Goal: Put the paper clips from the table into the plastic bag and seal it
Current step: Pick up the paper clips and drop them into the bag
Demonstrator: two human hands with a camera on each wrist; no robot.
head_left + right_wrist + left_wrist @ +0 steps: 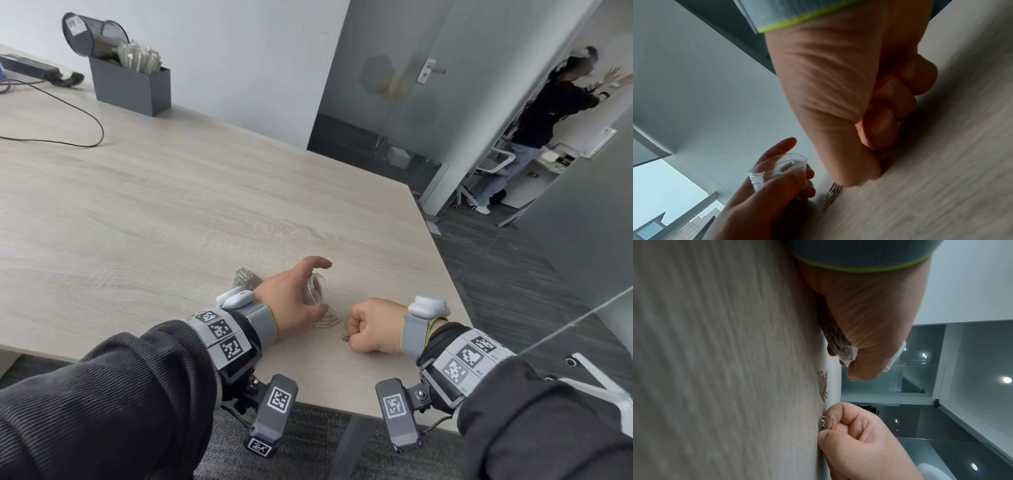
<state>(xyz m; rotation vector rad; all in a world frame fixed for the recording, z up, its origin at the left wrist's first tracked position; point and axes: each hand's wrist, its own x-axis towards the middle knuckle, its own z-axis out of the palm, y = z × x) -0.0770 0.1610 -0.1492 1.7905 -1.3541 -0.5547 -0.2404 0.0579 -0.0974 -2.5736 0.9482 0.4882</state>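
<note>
Left hand (291, 301) thumb and fingers curved in a grip, forefinger raised; right hand (373, 325) fisted, knuckles down.

My table (171, 205) is matt pale wood grain, the clips (327, 320) shiny metal wire, the bag (315, 291) clear glossy plastic.

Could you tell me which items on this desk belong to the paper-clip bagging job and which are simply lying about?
Part of the job:
- plastic bag, held open in the left hand
- loose paper clips on the table
- paper clips pinched by the right hand

Lying about:
- grey organiser box
- mesh pen cup
- black cable
</note>
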